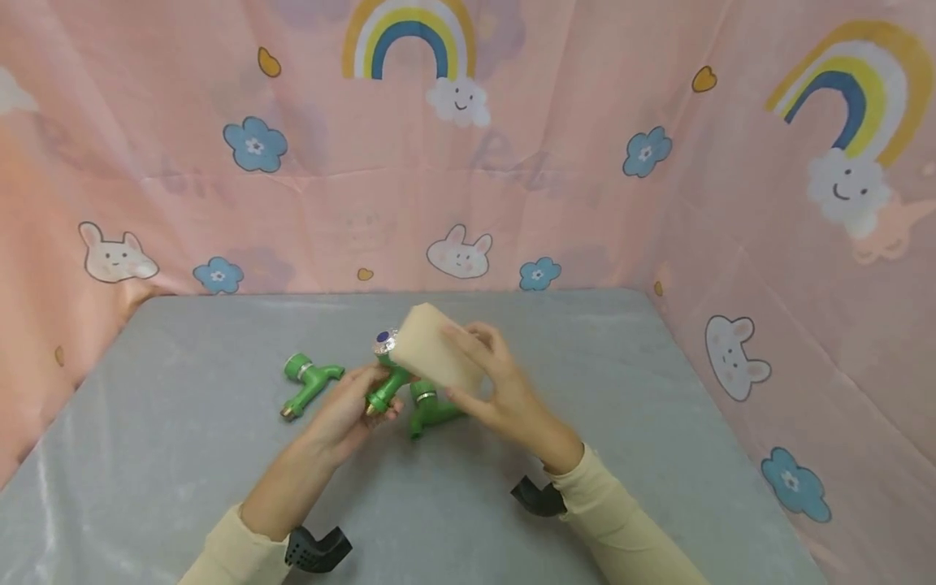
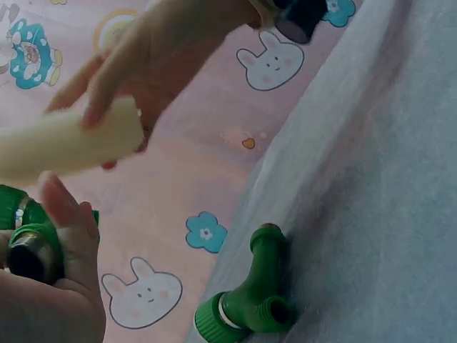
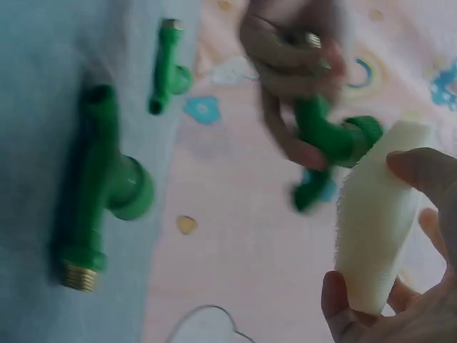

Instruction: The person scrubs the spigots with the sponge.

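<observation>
Left hand [image 1: 351,404] grips a green tap [image 1: 392,387] above the grey table [image 1: 621,406]; right hand [image 1: 506,390] holds a cream sponge [image 1: 433,345] at its knob [image 1: 384,341], contact unclear. Second tap [image 1: 435,413] lies below, third tap [image 1: 314,380] leftward. Beyond: pink cloth walls [image 1: 585,223] printed with rainbows [image 1: 409,28], rabbits [image 1: 459,256].

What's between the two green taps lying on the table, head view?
In the head view, the left hand, holding a third green tap, appears between them.
</observation>
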Tool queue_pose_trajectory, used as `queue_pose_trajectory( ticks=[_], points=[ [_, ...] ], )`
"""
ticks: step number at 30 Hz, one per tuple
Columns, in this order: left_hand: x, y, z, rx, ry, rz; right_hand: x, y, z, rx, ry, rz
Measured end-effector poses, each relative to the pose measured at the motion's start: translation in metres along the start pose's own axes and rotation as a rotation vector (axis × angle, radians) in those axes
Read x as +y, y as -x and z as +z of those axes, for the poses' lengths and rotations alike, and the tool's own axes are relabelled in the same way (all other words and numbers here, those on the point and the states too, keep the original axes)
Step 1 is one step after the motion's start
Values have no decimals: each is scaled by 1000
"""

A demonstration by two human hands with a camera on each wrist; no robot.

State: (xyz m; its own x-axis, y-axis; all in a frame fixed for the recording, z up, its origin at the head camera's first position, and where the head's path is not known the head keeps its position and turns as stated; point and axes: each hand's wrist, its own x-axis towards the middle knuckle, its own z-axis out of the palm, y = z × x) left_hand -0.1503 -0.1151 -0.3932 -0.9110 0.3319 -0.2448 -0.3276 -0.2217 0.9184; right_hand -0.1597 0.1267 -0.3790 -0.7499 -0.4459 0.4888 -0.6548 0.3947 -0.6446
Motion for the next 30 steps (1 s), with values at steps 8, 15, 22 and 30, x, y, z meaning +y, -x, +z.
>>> queue_pose_trajectory(
  ticks=[8, 15, 22, 30],
  points=[
    [0, 0, 0, -102, 17, -11, 5, 1, 9, -46, -4, 56],
    [2, -2, -10, -87, 173, 26, 19, 1, 1, -145, 101, 96],
    [2, -4, -9, 30, 188, 34, 21, 1, -4, -124, 4, 202],
    [-1, -3, 3, 60, 178, 126, 5, 0, 12, -53, -75, 112]
  ],
)
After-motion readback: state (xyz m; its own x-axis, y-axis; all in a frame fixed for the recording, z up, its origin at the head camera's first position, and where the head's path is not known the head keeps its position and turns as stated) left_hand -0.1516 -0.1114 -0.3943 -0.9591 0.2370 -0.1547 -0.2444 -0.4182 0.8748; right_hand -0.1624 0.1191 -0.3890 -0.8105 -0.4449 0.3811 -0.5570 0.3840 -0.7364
